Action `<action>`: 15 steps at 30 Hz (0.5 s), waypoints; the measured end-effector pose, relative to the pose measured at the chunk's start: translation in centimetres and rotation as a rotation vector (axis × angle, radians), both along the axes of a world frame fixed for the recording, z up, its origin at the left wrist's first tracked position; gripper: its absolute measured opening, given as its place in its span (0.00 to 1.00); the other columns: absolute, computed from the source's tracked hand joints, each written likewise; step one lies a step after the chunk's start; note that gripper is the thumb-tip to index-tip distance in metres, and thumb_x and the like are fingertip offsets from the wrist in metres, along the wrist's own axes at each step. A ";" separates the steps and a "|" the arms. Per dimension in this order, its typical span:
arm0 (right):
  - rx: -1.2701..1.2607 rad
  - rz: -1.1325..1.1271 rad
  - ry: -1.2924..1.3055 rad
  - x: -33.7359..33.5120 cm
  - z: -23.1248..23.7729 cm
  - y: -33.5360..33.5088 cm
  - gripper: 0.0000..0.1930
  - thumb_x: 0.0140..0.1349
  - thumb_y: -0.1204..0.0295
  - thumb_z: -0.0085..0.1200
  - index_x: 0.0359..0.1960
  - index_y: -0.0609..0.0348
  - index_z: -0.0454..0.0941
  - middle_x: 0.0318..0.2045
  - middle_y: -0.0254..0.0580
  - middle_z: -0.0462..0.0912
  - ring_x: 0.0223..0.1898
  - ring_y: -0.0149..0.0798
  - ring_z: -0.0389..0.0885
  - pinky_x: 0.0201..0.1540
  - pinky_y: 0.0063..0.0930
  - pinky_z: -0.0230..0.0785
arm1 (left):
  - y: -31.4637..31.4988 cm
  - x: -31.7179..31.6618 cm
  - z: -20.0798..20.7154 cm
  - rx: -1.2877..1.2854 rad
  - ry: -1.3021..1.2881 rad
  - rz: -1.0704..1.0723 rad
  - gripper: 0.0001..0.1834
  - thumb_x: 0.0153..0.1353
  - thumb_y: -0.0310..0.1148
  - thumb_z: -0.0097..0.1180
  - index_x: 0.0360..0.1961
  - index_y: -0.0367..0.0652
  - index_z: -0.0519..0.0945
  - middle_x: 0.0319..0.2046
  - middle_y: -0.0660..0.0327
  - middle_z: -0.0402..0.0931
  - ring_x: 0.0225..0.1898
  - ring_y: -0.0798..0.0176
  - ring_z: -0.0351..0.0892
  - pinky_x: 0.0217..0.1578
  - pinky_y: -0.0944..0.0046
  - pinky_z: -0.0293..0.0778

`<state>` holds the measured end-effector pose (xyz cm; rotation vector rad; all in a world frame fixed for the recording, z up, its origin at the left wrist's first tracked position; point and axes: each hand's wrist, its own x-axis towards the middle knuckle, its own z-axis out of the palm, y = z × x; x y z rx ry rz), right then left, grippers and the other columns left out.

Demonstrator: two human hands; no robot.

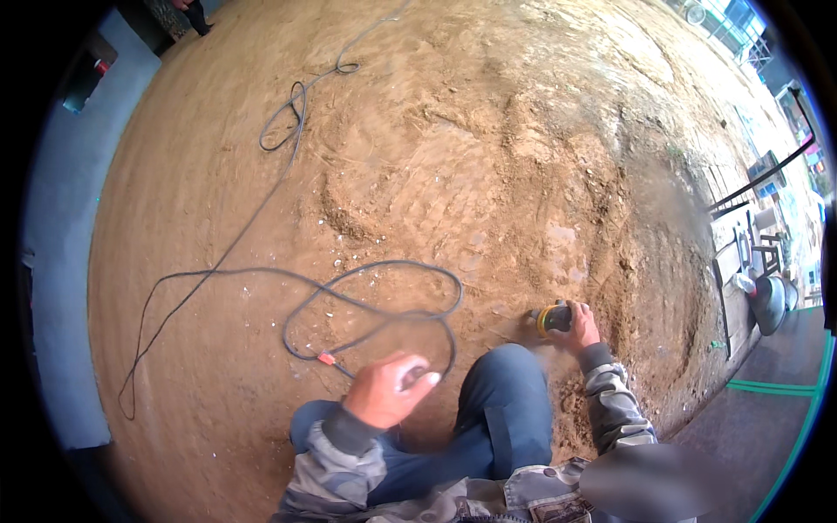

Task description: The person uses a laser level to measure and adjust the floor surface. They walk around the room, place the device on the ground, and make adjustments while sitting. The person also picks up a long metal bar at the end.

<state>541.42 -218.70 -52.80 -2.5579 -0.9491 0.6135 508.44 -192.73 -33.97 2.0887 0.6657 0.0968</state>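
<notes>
1. The right hand (584,331) grasps a dark, round tool (556,320) with a yellow band, its fingers wrapped over the right end.
2. That tool is low over the ground, just beyond and to the right of the raised knee; whether it touches the dirt, I cannot tell.
3. The left hand (388,392) is blurred, its fingers curled and its thumb pointing right; I cannot tell whether it holds anything.
4. Both wrists come out of dark cuffs on grey patterned sleeves (610,397).
5. Between the forearms are the person's bent legs in blue trousers (506,397).
6. Near the left hand, a red connector (326,358) sits on a dark cable (212,272), which lies in wide loops and runs away toward the top.
7. Brown, uneven dirt ground (418,200) spreads all around, with small pale bits scattered near the loops.
8. Along the far left stands a blue-grey wall (70,227); at the top left, part of another person (196,16) shows.
9. At the right edge is a dark panel (767,436) with green stripes.
</notes>
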 end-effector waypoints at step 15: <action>0.111 0.785 0.331 -9.4 -7.0 22.3 0.30 0.57 0.55 0.65 0.54 0.65 0.76 0.47 0.59 0.82 0.48 0.58 0.82 0.49 0.47 0.76 | -4.6 -3.8 3.5 0.311 0.115 0.070 0.17 0.53 0.37 0.70 0.40 0.38 0.82 0.37 0.53 0.80 0.36 0.47 0.81 0.39 0.55 0.77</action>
